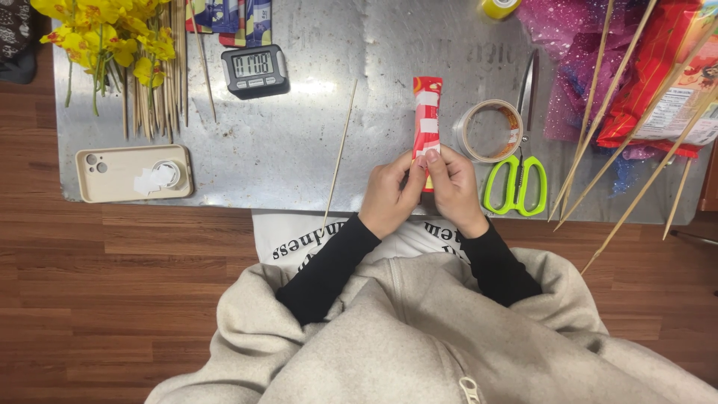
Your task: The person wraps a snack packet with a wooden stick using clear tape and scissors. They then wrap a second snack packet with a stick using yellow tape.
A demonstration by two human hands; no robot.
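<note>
Both my left hand [387, 198] and right hand [454, 191] grip clamped on the lower end of the long red-and-white foil packet [427, 123] above the metal desk [299, 150], wrapper looks unopened (thin wooden skewer [340, 150] untouched beside).

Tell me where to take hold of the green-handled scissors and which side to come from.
Take the scissors by the green handle loops, coming from the table's near edge. The loops face the person, right beside the right hand, while the shut blades point away, lying close along the tape roll. A grip on the loops likely keeps fingers off the blades and the roll.
</note>
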